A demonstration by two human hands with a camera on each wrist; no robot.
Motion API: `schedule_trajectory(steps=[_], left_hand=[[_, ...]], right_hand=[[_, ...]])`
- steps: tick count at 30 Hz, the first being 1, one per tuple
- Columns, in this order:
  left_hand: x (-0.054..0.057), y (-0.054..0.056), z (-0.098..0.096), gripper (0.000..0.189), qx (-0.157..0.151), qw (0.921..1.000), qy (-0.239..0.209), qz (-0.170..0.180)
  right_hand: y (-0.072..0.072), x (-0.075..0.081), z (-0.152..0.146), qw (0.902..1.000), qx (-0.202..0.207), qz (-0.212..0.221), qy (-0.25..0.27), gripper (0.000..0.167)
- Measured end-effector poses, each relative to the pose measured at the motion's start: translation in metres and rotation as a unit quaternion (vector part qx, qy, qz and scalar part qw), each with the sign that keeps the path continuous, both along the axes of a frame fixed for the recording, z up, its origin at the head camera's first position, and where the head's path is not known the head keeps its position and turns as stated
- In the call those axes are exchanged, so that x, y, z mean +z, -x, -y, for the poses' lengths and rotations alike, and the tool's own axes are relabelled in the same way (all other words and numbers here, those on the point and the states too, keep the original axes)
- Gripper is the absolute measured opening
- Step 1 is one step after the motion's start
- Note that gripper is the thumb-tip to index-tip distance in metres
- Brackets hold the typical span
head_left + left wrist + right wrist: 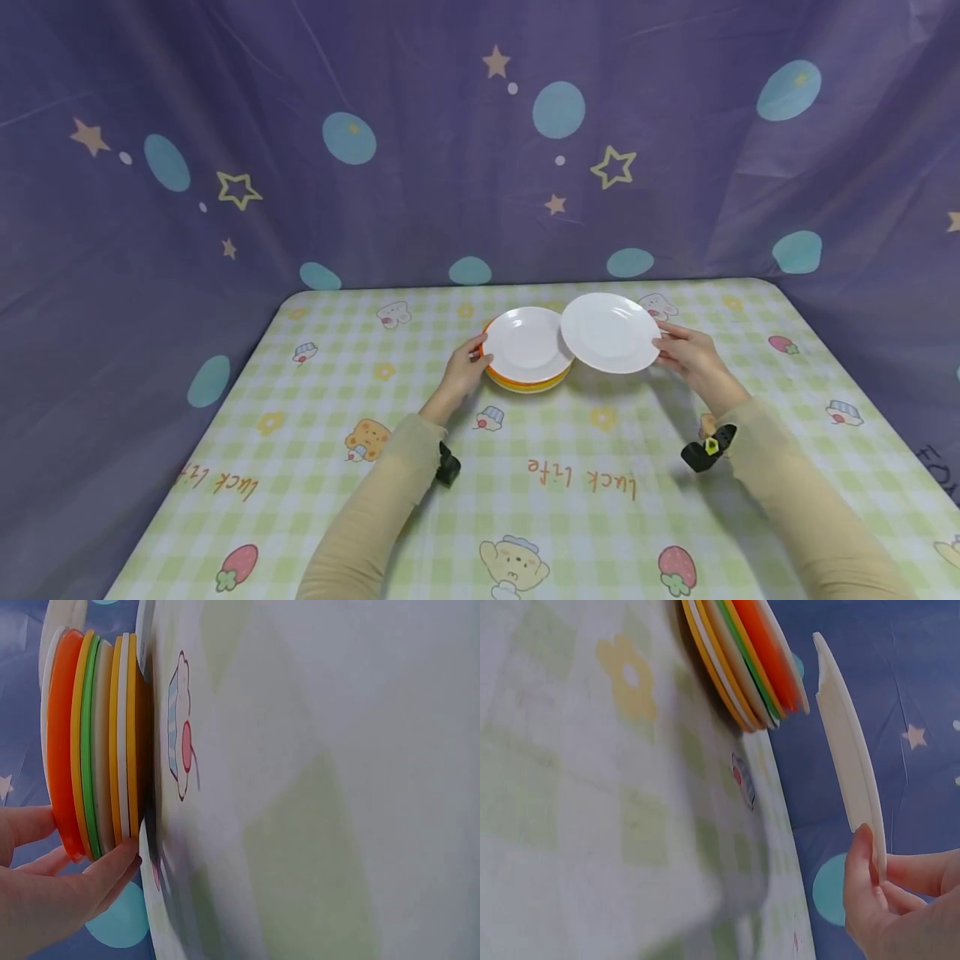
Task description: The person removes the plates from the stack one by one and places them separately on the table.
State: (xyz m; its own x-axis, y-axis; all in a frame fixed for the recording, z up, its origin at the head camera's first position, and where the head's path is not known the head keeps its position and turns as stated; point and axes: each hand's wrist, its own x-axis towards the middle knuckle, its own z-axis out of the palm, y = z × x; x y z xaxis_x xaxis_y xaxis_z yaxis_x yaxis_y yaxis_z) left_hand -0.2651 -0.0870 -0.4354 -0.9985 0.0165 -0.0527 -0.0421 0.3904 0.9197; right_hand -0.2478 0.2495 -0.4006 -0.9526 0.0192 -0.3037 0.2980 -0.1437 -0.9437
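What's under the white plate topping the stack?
Under the white plate come an orange plate, yellow plate, green plate and cream plate, with more below. Only edges show; their covered upper faces cannot be seen.

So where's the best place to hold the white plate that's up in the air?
Probably by its rim, coming from the right, where the right hand pinches the raised white plate. The rim is thin enough to pinch, and that side faces away from the plate stack.
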Motion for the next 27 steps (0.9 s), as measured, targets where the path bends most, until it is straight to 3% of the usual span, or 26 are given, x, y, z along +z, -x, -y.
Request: schedule_trajectory(steps=[8,9,10,12,15,16,17,19,23,27], left_hand=[[0.002,0.0,0.0,0.045,-0.002,1.0,-0.001,-0.008],[-0.019,0.014,0.003,0.046,-0.003,0.9998,0.003,-0.021],[-0.019,0.014,0.004,0.046,-0.006,0.9996,0.002,-0.029],[-0.045,0.031,0.01,0.047,-0.015,0.998,-0.001,-0.061],[-0.047,0.033,0.011,0.046,-0.018,0.9977,-0.005,-0.065],[-0.026,0.019,0.007,0.045,-0.017,0.9986,-0.009,-0.048],[-0.025,0.019,0.006,0.045,-0.012,0.9992,-0.006,-0.037],[0.003,0.001,0.0,0.045,-0.002,1.0,-0.001,0.0],[0.006,-0.002,-0.001,0.046,0.001,0.9999,0.01,0.007],[0.003,-0.001,0.0,0.047,0.0,1.0,0.004,0.004]], right_hand=[[0.0,-0.007,-0.017,0.9995,0.0,0.02,-0.026,0.06],[0.0,-0.008,-0.018,0.9994,-0.001,0.024,-0.027,0.06],[0.001,-0.009,-0.02,0.9992,-0.004,0.029,-0.026,0.061],[0.002,-0.011,-0.023,0.999,-0.006,0.038,-0.024,0.061],[0.003,-0.014,-0.026,0.9989,-0.006,0.043,-0.019,0.061],[0.003,-0.015,-0.027,0.9988,-0.007,0.046,-0.016,0.061],[0.004,-0.017,-0.028,0.9987,-0.006,0.048,-0.013,0.061],[0.004,-0.019,-0.029,0.9985,-0.003,0.051,-0.019,0.061],[0.006,-0.024,-0.032,0.997,0.0,0.065,-0.041,0.06],[0.008,-0.029,-0.035,0.9955,-0.008,0.08,-0.051,0.059]])
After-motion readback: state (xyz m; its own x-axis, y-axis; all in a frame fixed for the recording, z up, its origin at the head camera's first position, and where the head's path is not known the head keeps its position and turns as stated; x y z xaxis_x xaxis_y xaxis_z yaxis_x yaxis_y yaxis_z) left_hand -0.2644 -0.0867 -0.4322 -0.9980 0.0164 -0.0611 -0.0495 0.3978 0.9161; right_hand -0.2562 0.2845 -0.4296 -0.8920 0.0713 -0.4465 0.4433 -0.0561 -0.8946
